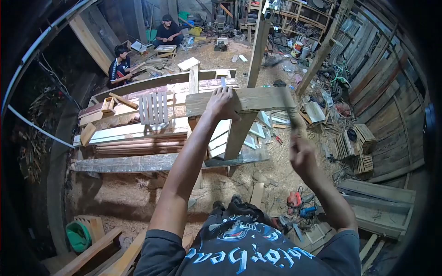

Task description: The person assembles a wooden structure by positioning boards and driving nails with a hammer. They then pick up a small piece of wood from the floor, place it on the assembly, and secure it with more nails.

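A wide wooden board lies across the top of an upright timber at the workbench. My left hand presses on its left part, fingers curled over the far edge and thumb toward me. My right hand is closed around the handle of a long, narrow tool. Motion smears the tool, so I cannot tell its kind; it rises from my fist and overlaps the board's right end in this view.
Planks and a slatted wooden piece lie on the long workbench. Two people sit low at the back left. A wooden post stands ahead. A red power tool and wooden crates are on the right floor, among shavings.
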`<state>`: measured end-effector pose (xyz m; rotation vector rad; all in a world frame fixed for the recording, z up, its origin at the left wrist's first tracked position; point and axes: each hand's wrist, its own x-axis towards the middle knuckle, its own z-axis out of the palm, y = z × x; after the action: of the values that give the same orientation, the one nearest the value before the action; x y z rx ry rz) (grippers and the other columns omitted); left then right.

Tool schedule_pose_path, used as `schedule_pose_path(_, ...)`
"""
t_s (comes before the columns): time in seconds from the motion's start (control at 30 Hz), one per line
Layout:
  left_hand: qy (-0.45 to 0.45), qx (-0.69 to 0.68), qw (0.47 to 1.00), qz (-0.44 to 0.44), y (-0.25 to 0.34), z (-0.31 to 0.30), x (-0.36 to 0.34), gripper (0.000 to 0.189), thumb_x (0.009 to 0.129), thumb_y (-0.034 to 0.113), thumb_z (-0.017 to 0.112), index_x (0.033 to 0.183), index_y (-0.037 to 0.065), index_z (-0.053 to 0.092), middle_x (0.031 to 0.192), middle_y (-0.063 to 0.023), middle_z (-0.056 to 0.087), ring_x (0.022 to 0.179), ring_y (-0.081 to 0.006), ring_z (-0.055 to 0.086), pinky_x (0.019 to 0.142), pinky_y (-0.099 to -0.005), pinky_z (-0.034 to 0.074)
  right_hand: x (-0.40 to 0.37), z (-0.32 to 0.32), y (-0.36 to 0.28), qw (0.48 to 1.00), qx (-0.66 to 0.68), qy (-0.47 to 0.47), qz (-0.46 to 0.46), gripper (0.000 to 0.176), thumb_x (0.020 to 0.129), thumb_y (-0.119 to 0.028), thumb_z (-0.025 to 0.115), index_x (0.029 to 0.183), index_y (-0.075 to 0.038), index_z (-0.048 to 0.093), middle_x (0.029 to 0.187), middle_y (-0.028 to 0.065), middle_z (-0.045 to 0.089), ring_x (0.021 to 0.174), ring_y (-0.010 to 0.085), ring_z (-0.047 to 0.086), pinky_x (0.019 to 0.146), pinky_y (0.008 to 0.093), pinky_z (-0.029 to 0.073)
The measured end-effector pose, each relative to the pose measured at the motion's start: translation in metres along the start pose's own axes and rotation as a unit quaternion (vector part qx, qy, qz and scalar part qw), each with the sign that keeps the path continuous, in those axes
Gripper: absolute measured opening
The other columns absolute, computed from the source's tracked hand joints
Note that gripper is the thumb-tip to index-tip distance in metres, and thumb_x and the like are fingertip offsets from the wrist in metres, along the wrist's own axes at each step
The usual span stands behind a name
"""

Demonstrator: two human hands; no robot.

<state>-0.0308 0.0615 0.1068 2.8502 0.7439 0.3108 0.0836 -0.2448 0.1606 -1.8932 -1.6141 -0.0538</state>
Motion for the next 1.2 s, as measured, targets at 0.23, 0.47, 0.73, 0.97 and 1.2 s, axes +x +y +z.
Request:
schedule_pose_path(0.23,-0.019,0.033,0.999,0.019,-0.012,0.002,0.001,0.125,0.058,0.057,0.083,0.151,-0.002,0.025,0.149,-0.024,0.039,0.14,-0.0413,0.035,0.118,-0.0531,0.024,-0.009,0.02,0.027,1.0,0.017,0.003,0.018,0.047,0.095,-0.007,0.057,0.141,0.002,0.048,0.086,0.027,0.066,0.075,0.0368,0.067,0.066,0.0429,0.051)
schedule_pose_path(0.47,-0.007,0.07,0.997,-0.035,-0.019,0.005,0.021,0.122,0.055,0.068,0.082,0.151,0.01,0.033,0.148,-0.0153,0.043,0.14,-0.0359,0.036,0.115,-0.0554,0.028,0.073,0.016,0.104,0.974,-0.038,0.086,0.208,0.037,0.093,-0.033,0.065,0.095,0.004,0.068,0.07,0.0203,0.067,0.06,0.0311,0.065,0.059,0.0404,0.048)
schedule_pose_path(0.73,-0.019,0.049,0.999,-0.006,-0.036,0.006,0.029,0.127,0.053,0.068,0.085,0.152,0.008,0.033,0.153,-0.0161,0.039,0.143,-0.0337,0.033,0.119,-0.0516,0.024,0.155,0.093,0.208,0.849,0.296,0.231,0.371,0.043,0.092,-0.035,0.068,0.107,0.005,0.066,0.096,0.0152,0.069,0.083,0.0242,0.068,0.067,0.0401,0.053)
schedule_pose_path(0.97,0.52,-0.113,0.847,0.001,-0.083,0.011,-0.025,0.031,0.092,0.028,0.066,0.104,-0.001,0.068,0.105,-0.0182,0.069,0.102,-0.0318,0.064,0.09,-0.041,0.05,0.163,0.091,0.23,0.819,0.432,0.106,0.361,0.045,0.089,-0.015,0.07,0.13,0.0,0.061,0.105,0.0119,0.068,0.071,0.018,0.068,0.057,0.0307,0.056)
schedule_pose_path(1.2,0.446,-0.376,0.796,-0.162,0.002,0.168,-0.059,0.035,0.105,0.029,0.047,0.112,-0.002,0.061,0.107,-0.012,0.066,0.105,-0.021,0.061,0.093,-0.0342,0.047,0.158,0.089,0.228,0.809,0.489,0.095,0.313,0.036,0.087,-0.01,0.068,0.118,0.009,0.065,0.099,0.0125,0.069,0.077,0.0186,0.068,0.068,0.0313,0.057)
